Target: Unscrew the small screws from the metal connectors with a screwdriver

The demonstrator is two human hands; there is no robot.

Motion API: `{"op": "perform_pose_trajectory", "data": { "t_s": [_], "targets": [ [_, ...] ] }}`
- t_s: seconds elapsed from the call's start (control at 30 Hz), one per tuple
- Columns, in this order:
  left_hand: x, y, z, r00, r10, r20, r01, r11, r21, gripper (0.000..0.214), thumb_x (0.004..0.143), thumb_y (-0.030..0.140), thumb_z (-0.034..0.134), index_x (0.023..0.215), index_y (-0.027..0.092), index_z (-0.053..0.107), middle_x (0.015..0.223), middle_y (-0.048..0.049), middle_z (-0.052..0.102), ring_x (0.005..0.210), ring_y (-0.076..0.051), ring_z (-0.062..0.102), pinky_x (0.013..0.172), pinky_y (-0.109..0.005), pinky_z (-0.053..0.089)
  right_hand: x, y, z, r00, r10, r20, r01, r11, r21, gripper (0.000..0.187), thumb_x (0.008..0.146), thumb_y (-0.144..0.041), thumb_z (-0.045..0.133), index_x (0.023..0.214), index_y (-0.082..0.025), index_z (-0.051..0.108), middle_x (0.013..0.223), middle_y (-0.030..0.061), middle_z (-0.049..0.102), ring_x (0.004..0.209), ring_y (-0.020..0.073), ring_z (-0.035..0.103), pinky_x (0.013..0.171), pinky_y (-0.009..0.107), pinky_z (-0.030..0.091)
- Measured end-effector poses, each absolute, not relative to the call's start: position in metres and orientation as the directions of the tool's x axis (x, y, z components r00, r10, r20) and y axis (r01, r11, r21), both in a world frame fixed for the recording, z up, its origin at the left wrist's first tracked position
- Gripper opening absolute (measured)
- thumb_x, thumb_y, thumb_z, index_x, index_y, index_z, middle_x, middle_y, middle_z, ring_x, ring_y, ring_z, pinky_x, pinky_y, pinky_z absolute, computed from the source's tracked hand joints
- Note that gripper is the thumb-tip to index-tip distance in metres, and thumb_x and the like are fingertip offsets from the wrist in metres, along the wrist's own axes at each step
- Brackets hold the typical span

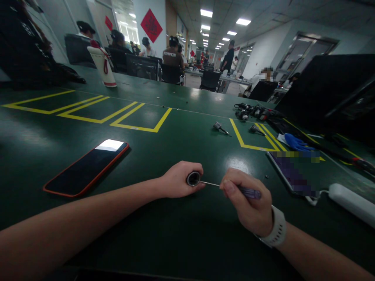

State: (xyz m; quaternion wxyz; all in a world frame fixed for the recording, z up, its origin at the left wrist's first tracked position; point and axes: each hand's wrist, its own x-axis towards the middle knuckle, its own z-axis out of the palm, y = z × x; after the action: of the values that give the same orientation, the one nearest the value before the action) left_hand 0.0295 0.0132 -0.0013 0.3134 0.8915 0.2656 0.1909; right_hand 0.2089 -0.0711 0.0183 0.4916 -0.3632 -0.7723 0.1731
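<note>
Over the middle of the green table, my left hand (183, 177) is closed around a small cylinder (193, 178) with a shiny metal rim and a dark hollow end; the fist hides the rest of it. My right hand (247, 199) grips a screwdriver (250, 192) by its translucent purple handle. Its thin shaft points left, and the tip meets the cylinder's rim; whether it goes inside, I cannot tell. Beyond my hands lie a metal part with a thin shaft (220, 128) and a similar shafted part (257, 130). A tiny dark piece (266, 176) rests right of my right hand.
An orange-cased phone (88, 168) lies at left, another phone (293, 175) at right beside a white power strip (351, 203). Blue gloves (297, 142) and dark tools (249, 111) sit at back right. A pale cup (102, 66) stands at back left. People (174, 54) sit beyond.
</note>
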Motion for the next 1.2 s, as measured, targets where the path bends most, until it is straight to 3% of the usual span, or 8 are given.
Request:
{"op": "perform_pose_trajectory", "data": {
  "t_s": [0.3,0.67,0.8,0.93,1.2],
  "targets": [
    [0.03,0.0131,-0.0026,0.771,0.607,0.191,0.355,-0.66,0.662,0.017,0.073,0.029,0.062,0.073,0.016,0.051,0.065,0.0031,0.052,0.058,-0.01,0.048,0.052,-0.021,0.035,0.2055,-0.0695,0.0177,-0.317,0.703,0.636,0.385,0.708,-0.591,0.015,0.085,-0.012,0.047,0.074,-0.017,0.054,0.063,-0.0002,0.052,0.058,0.0114,0.049,0.054,0.027,0.039],
    [0.0296,0.0162,-0.0064,0.722,0.658,0.215,0.306,-0.582,0.754,0.026,0.07,0.032,0.065,0.078,0.018,0.045,0.069,0.0036,0.052,0.058,-0.01,0.048,0.052,-0.023,0.037,0.2077,-0.0693,0.0171,-0.289,0.696,0.658,0.411,0.711,-0.571,0.013,0.086,-0.01,0.047,0.078,-0.016,0.055,0.066,0.0012,0.054,0.062,0.0115,0.05,0.058,0.028,0.04],
    [0.0287,0.0157,-0.0062,0.717,0.662,0.215,0.317,-0.586,0.746,0.025,0.072,0.034,0.064,0.078,0.018,0.045,0.069,0.0033,0.052,0.059,-0.011,0.048,0.052,-0.023,0.037,0.2064,-0.0702,0.0191,-0.301,0.682,0.667,0.441,0.719,-0.537,0.013,0.086,-0.01,0.047,0.076,-0.015,0.054,0.065,0.001,0.053,0.06,0.0111,0.048,0.057,0.027,0.038],
    [0.0288,0.015,-0.006,0.721,0.647,0.247,0.362,-0.656,0.663,0.02,0.071,0.029,0.064,0.077,0.017,0.049,0.073,0.0015,0.052,0.063,-0.012,0.049,0.054,-0.024,0.037,0.2036,-0.0713,0.0209,-0.347,0.69,0.635,0.502,0.709,-0.495,0.014,0.086,-0.011,0.048,0.073,-0.014,0.054,0.062,0.0001,0.051,0.058,0.0102,0.046,0.055,0.026,0.037],
    [0.0297,0.0153,-0.0062,0.768,0.587,0.256,0.33,-0.706,0.627,0.016,0.077,0.029,0.061,0.08,0.016,0.054,0.076,-0.0004,0.055,0.068,-0.013,0.052,0.06,-0.025,0.04,0.209,-0.0651,0.0128,-0.065,0.877,0.476,0.405,0.459,-0.791,0.02,0.089,-0.023,0.049,0.072,-0.017,0.058,0.059,-0.0035,0.053,0.052,0.0078,0.048,0.05,0.022,0.039]
  ]
}}
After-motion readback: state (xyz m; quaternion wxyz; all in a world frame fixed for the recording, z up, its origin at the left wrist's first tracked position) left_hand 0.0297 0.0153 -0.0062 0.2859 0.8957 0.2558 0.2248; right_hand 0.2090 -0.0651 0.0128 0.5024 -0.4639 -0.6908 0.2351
